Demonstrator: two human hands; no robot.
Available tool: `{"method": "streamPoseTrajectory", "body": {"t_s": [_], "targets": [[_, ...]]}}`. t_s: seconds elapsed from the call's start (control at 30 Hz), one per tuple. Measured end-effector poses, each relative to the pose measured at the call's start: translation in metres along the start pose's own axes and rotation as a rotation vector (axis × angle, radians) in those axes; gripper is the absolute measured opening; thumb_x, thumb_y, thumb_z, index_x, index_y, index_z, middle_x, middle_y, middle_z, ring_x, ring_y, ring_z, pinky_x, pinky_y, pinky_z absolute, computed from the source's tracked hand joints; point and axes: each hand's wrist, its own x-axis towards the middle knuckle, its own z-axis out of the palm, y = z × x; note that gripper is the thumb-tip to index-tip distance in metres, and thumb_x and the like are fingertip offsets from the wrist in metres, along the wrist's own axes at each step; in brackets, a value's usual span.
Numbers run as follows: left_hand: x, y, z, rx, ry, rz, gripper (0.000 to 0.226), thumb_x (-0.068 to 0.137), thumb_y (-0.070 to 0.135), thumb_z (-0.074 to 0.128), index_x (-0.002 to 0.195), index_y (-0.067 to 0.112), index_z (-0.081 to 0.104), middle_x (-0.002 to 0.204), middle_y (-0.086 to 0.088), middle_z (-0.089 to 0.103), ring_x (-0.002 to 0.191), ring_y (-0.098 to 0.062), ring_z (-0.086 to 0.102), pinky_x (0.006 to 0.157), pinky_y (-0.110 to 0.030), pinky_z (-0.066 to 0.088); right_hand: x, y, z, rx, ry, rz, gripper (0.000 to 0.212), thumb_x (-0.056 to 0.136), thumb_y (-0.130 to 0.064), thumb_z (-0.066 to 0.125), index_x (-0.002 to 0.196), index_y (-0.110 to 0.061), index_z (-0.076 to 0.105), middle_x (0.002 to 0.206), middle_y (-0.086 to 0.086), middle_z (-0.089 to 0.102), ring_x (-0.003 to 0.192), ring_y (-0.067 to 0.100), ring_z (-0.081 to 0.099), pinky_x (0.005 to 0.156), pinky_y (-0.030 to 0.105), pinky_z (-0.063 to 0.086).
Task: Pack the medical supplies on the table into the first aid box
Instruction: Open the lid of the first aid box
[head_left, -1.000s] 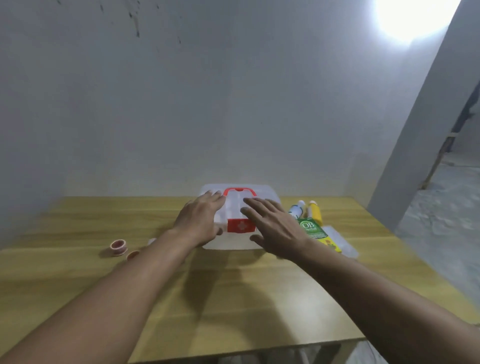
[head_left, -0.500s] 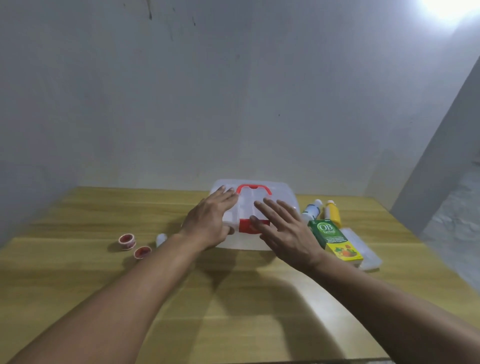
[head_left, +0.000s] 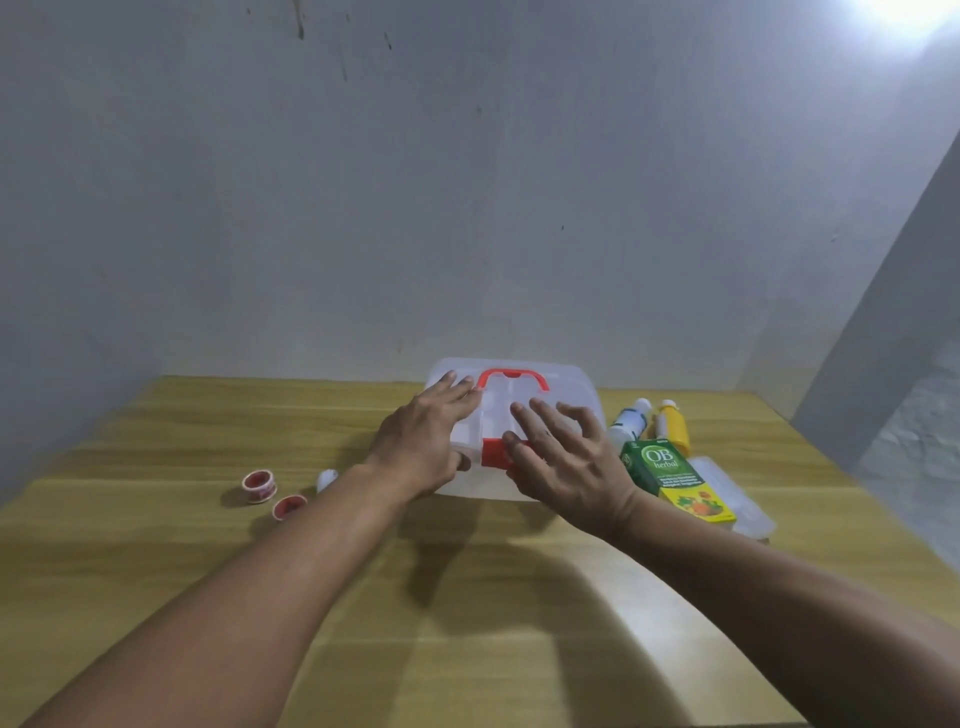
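A translucent white first aid box (head_left: 566, 384) with a red handle and a red front latch sits shut at the far middle of the wooden table (head_left: 156, 545). My left hand (head_left: 421, 441) lies flat on the lid's left side, its thumb at the front edge. Over the latch my right hand (head_left: 566, 462) hovers with spread, slightly curled fingers and its thumb against the latch. To the right of the box lie a green and yellow medicine carton (head_left: 670, 480), a white bottle (head_left: 629, 423) and a yellow bottle (head_left: 671, 422).
Two small red and white tape rolls (head_left: 258, 486) (head_left: 289, 506) and a small white item (head_left: 327, 478) lie left of the box. A clear plastic tray (head_left: 737, 499) sits under the carton near the table's right edge. A grey wall stands right behind the table.
The view has tilted and shifted, so the box sits higher and more central. My right hand has curled its fingers over the latch; my left hand stays on the lid.
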Motion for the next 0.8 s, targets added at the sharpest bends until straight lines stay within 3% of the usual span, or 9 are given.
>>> {"method": "streamPoseTrajectory", "body": {"t_s": [0.57,0.7,0.8], "targets": [[0.000,-0.002,0.000,0.021,-0.016,0.013,0.086,0.076,0.020,0.078,0.149,0.026,0.032,0.159,0.014,0.022,0.148,-0.005,0.011,0.114,-0.038,0.034,0.001,-0.001,0.003,-0.085,-0.039,-0.105,0.026,0.088,-0.023,0.062,0.103,-0.001,0.059,0.109,0.029,0.069,0.096,0.044,0.068,0.077,0.051,0.055],[0.001,-0.004,0.000,0.015,0.002,0.022,0.086,0.076,0.020,0.078,0.148,0.027,0.033,0.158,0.016,0.023,0.148,-0.003,0.011,0.114,-0.036,0.035,-0.006,0.010,0.005,-0.005,-0.046,-0.093,0.031,0.091,-0.028,0.060,0.114,-0.007,0.054,0.120,0.025,0.065,0.105,0.041,0.065,0.081,0.048,0.053],[0.003,-0.007,0.000,-0.010,-0.001,0.029,0.086,0.075,0.019,0.079,0.147,0.028,0.034,0.157,0.017,0.025,0.147,0.000,0.012,0.115,-0.031,0.032,-0.004,0.022,0.005,0.091,-0.043,-0.122,0.039,0.091,-0.035,0.062,0.119,-0.011,0.050,0.123,0.023,0.064,0.101,0.038,0.064,0.075,0.045,0.051]]}}
